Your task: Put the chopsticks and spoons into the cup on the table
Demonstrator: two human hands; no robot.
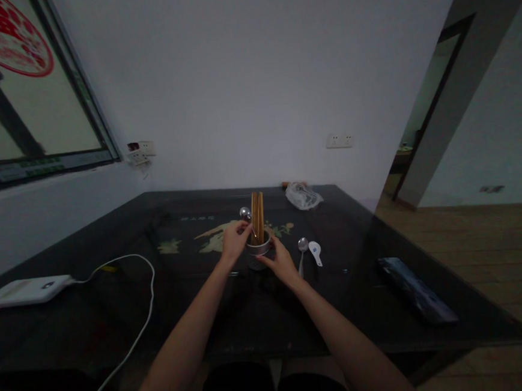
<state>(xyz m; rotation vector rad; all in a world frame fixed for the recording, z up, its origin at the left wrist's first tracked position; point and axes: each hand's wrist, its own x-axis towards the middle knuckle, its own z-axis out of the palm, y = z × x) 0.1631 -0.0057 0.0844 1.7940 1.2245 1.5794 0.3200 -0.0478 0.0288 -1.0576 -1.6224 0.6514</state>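
A small metal cup (259,251) stands on the dark table (117,315), holding several wooden chopsticks (258,217) upright. My left hand (234,240) pinches the handle of a metal spoon (245,213) whose round bowl sticks up beside the chopsticks, at the cup's left rim. My right hand (280,259) curls around the cup's right side, steadying it. To the right of the cup, a second metal spoon (302,247) and a white ceramic spoon (315,252) lie flat on the table.
A white device (24,291) with a white cable (139,313) lies at the left. A crumpled plastic bag (303,196) sits at the far edge. A dark phone-like slab (415,289) rests near the right edge. Wall sockets and a doorway stand behind.
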